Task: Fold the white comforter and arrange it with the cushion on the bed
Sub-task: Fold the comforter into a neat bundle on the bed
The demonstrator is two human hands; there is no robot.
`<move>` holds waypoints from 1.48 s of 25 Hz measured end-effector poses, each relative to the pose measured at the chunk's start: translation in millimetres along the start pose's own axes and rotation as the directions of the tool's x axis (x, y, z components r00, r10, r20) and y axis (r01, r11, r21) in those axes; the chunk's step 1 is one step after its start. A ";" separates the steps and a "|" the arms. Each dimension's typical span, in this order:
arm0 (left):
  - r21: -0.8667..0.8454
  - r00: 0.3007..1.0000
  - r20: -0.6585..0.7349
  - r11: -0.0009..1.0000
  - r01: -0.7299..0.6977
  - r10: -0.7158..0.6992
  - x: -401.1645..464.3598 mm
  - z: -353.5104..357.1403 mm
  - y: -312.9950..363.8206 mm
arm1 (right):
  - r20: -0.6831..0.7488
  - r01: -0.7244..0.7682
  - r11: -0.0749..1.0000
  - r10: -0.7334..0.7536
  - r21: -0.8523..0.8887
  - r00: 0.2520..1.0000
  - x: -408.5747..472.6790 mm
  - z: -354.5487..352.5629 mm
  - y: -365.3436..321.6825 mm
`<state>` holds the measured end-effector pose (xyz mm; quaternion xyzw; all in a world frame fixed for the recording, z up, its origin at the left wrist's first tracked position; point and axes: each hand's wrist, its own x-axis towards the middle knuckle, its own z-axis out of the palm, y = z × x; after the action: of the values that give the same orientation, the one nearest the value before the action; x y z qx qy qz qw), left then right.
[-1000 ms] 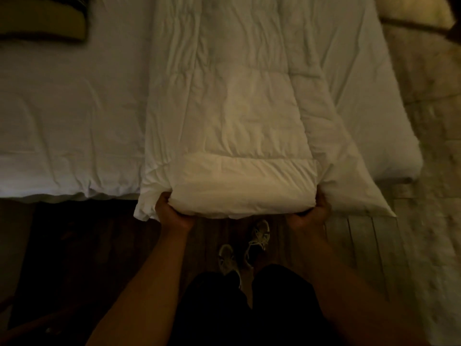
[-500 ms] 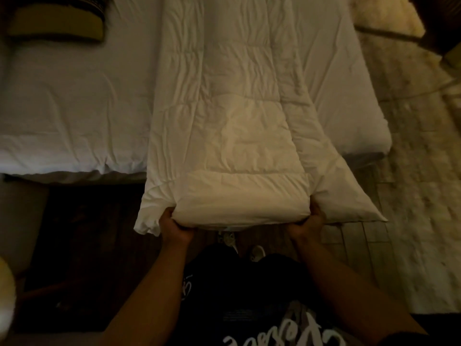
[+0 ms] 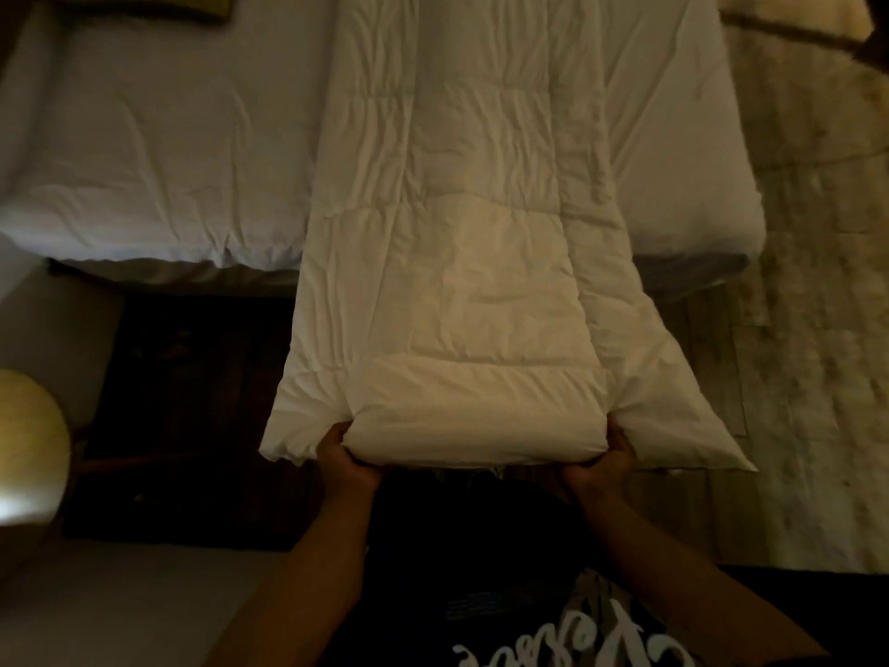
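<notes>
Both arms stretched forward and down from the bottom of the view, forearms bare, converging on the near end of the bedding. Left hand (image 3: pixel 347 457) curled round the left corner of the folded end, fingers tucked underneath and out of sight, thumb side up against the fabric. Right hand (image 3: pixel 603 457) mirroring it at the right corner, clenched on the cloth, knuckles outward. White comforter (image 3: pixel 462 262) folded lengthways into a long strip, running from the top of the view down the bed (image 3: pixel 144 151) and off its near edge, the near end held up in the air above the dark floor (image 3: pixel 192 402). Near end doubled into a thick, puffy roll between the two hands, with a looser flap spilling out past each hand on either side. Surface creased and quilted, warm-lit in the middle. Corner of a yellowish cushion (image 3: pixel 158 2) just showing at the far left of the bed, well apart from the comforter. Pale shaggy rug (image 3: pixel 818 329) off to the right.
</notes>
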<state>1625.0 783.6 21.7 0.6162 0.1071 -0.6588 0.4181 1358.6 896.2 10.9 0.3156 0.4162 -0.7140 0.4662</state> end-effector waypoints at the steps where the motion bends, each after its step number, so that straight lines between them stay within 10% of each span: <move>1: 0.038 0.999 -0.047 0.999 0.010 -0.009 -0.7 -8.4 0.1 | -0.008 0.009 1.000 -0.009 0.006 1.000 -0.3 -10.4 3.8; 5: 0.220 0.996 -0.052 0.974 -0.059 0.072 -6.2 -41.4 1.5 | -0.062 0.028 0.999 -0.026 0.034 0.998 -6.2 -44.0 22.0; 15: 0.001 0.998 -0.008 0.998 -0.055 0.055 5.7 -83.7 18.9 | -0.136 0.107 0.994 -0.108 -0.016 0.985 -26.9 -51.9 55.9; 32: -0.299 0.979 0.150 0.950 -0.091 0.141 103.8 141.9 117.6 | -0.100 -0.063 0.998 0.065 0.021 0.993 70.4 154.0 6.2; 37: 0.032 0.953 0.025 0.953 -0.303 0.302 120.7 246.1 156.4 | 0.002 -0.090 0.980 0.091 0.179 0.996 127.7 253.4 -40.2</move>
<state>1567.3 473.4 25.0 0.6260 -0.0041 -0.5949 0.5042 1258.6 628.4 31.0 0.3771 0.3370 -0.7256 0.4667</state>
